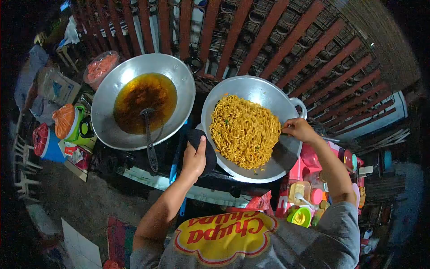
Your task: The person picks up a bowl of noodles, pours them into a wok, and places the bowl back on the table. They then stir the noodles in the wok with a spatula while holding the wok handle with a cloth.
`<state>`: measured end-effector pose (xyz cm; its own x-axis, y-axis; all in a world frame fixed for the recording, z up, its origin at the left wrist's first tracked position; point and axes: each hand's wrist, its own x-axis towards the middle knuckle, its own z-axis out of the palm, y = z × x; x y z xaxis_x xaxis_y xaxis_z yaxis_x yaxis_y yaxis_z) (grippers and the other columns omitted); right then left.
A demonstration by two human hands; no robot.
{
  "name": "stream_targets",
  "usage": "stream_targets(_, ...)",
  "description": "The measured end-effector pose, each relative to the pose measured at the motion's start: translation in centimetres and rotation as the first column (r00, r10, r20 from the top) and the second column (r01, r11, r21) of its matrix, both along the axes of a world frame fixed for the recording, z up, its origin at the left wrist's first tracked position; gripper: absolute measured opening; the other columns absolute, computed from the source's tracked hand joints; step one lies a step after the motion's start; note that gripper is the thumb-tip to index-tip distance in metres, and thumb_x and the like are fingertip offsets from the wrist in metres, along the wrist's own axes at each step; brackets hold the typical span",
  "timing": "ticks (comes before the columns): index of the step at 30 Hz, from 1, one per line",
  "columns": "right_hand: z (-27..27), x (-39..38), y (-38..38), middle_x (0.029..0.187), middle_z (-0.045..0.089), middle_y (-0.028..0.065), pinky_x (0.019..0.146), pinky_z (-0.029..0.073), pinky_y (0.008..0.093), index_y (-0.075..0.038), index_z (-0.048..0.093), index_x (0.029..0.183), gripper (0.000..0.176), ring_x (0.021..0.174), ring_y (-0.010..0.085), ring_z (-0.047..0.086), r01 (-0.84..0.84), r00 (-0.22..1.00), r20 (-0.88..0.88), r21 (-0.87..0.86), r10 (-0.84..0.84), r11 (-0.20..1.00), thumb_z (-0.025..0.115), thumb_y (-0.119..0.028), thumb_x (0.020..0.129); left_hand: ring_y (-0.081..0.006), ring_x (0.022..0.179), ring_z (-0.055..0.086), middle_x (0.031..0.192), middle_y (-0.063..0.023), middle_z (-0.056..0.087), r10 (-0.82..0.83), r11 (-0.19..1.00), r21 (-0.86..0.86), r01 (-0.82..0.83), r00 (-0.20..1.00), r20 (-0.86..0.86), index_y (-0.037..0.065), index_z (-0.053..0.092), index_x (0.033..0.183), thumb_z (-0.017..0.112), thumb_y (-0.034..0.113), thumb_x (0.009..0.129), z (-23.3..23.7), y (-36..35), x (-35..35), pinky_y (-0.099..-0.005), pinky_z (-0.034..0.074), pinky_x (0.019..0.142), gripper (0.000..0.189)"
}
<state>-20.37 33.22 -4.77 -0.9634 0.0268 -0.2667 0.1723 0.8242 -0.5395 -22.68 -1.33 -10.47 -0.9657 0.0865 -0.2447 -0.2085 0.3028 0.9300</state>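
A wide metal wok (pixel 289 161) holds a heap of yellow stir-fried noodles (pixel 246 130) with green and orange bits. My left hand (pixel 195 158) grips a black cloth (pixel 209 157) against the wok's left side, where the cloth hides the handle. At the right edge of the noodles, my right hand (pixel 299 130) has its fingers pinched together; what lies between them is too small to make out. To the left, a second wok (pixel 105 119) contains brown oil (pixel 130 107). A slotted metal ladle (pixel 148 134) rests in it, its handle over the near rim.
Behind the woks stands a red slatted fence (pixel 237 36). A clear tub of orange pieces (pixel 101 67) is at the back left, near a green container (pixel 80 127). On the right are a green bowl (pixel 301 216) and a tub with a spoon (pixel 300 193).
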Motion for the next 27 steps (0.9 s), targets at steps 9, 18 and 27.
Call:
stream_targets(9, 10.2, 1.4, -4.3, 0.074, 0.061, 0.0138, 0.060, 0.046, 0.0348, -0.011, 0.063, 0.085, 0.017, 0.067, 0.0290, 0.059, 0.048, 0.989, -0.137, 0.637, 0.052, 0.769, 0.058, -0.021, 0.073, -0.0317, 0.116, 0.038, 0.122, -0.0216, 0.042, -0.045, 0.996, 0.077, 0.041, 0.998, 0.040, -0.003, 0.034, 0.123, 0.040, 0.043, 0.085, -0.4, -0.4, -0.3, -0.0343, 0.030, 0.095, 0.060)
stream_targets(18, 13.7, 0.1, -4.5, 0.071, 0.061, 0.0102, 0.060, 0.048, 0.0387, -0.014, 0.062, 0.078, 0.017, 0.070, 0.0284, 0.060, -0.121, 0.984, 0.043, 0.878, 0.174, 0.464, 0.052, -0.027, 0.074, -0.0294, 0.115, 0.039, 0.121, -0.0214, 0.043, -0.064, 0.985, 0.163, 0.055, 0.997, 0.052, -0.006, 0.033, 0.123, 0.043, 0.040, 0.085, -1.4, -0.7, -0.6, -0.0324, 0.029, 0.095, 0.060)
stream_targets(27, -5.1, 3.0, -1.9, 0.076, 0.060, 0.0163, 0.061, 0.045, 0.0403, -0.008, 0.061, 0.085, 0.015, 0.070, 0.0340, 0.058, -0.054, 0.991, -0.101, 0.331, 0.092, 0.942, 0.055, -0.017, 0.075, -0.0331, 0.114, 0.040, 0.120, -0.0229, 0.043, -0.074, 0.996, 0.044, 0.074, 0.997, 0.001, -0.005, 0.034, 0.122, 0.041, 0.040, 0.085, -1.1, -0.5, -0.7, -0.0343, 0.031, 0.094, 0.058)
